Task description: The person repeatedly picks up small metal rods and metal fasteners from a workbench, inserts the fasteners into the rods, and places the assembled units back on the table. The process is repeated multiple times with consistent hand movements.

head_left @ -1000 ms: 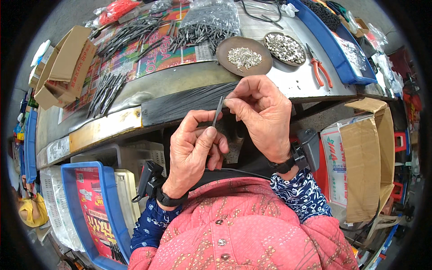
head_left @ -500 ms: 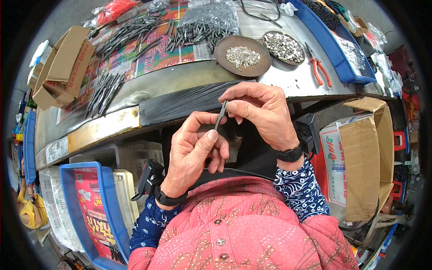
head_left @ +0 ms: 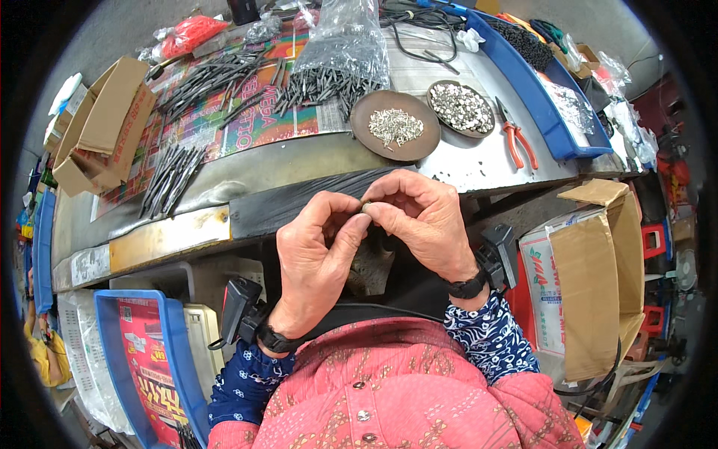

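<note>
Above my lap, my left hand (head_left: 310, 251) and my right hand (head_left: 425, 224) meet at their fingertips, thumbs and forefingers pinched together. Between them is a thin dark strip (head_left: 366, 205), of which only a tiny end shows; the fingers hide the rest. Just beyond the hands, on the bench, stands a round brown dish (head_left: 363, 129) of small silvery metal pins (head_left: 396, 127). To its right is a second dish with small round metal pieces (head_left: 461, 107). Loose black strips (head_left: 173, 178) like the held one lie in a bundle at the left.
Red-handled pliers (head_left: 514, 138) lie right of the dishes. A plastic bag (head_left: 344, 45) spills black strips (head_left: 321, 88) at the back. Cardboard boxes (head_left: 105, 112) (head_left: 591, 288) stand at left and right. Blue trays (head_left: 583, 146) (head_left: 179, 352) sit on the bench and below it.
Both hands have come together, covering the dark strip that showed between them earlier. My right hand has moved down and slightly left. The whole view has shifted a little.
</note>
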Available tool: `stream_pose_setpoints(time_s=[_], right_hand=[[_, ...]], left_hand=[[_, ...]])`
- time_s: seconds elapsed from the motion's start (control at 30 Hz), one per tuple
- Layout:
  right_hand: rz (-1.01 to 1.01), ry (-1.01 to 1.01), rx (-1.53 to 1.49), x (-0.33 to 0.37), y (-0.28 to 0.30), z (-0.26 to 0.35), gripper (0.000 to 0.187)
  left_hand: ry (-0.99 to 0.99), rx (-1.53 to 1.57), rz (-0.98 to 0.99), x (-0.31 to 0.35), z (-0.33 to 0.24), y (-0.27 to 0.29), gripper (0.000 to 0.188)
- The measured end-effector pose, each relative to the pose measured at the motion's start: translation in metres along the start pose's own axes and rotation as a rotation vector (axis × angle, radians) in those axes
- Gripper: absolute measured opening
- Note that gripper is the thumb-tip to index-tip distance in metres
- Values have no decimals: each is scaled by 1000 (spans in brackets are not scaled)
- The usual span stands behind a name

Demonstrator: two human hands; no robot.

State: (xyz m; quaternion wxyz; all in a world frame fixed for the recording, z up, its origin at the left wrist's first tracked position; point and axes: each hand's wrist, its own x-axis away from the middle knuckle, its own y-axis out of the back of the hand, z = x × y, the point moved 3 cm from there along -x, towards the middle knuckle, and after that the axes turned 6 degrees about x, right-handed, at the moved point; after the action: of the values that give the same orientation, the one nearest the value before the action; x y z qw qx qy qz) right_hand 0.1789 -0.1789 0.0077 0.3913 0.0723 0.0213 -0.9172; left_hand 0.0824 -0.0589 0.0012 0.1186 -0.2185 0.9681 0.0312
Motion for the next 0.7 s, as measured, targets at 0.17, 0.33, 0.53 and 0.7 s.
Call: stream_pose_setpoints(time_s=[0.17,0.33,0.53,0.7], right_hand=[[84,1,121,-7,3,7,11],[143,63,278,-28,5,17,11],[-56,415,929,-88,13,22,14],[-109,518,1264,-124,14,9,15]], left_hand=[[28,104,4,-4,0,6,10],[120,205,-36,-4,-3,19,8],[105,231,-72,-5,-5,32,11],[110,264,-79,-4,-2,36,11]])
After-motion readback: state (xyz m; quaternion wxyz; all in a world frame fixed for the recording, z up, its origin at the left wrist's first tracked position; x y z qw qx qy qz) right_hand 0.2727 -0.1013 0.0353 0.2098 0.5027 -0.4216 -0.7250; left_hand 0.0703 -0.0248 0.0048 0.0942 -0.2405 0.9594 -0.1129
